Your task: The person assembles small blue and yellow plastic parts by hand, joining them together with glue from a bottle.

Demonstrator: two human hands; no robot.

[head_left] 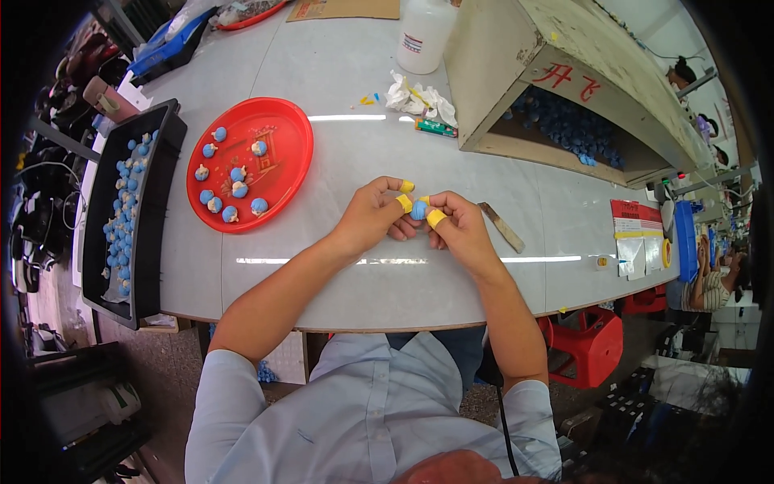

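Note:
A small blue ball-shaped piece (418, 210) is pinched between my two hands over the middle of the table. My left hand (375, 214) grips it from the left, with yellow tape round the thumb and a fingertip. From the right, my right hand (459, 229) holds the same piece, its thumb also wrapped in yellow. The fingers partly hide the piece. Just right of my right hand lies a flat, worn strip (501, 227). A red round tray (278, 173) left of my hands carries several blue balls with pale bits attached.
At the far left stands a black bin (151, 266) filled with similar balls. A beige metal box (496, 81) at the back right holds many blue pieces. Crumpled tissue (419, 98), a green tube (436, 127) and a white bottle (423, 40) sit beside it. A red stool (592, 347) stands below the table's right edge.

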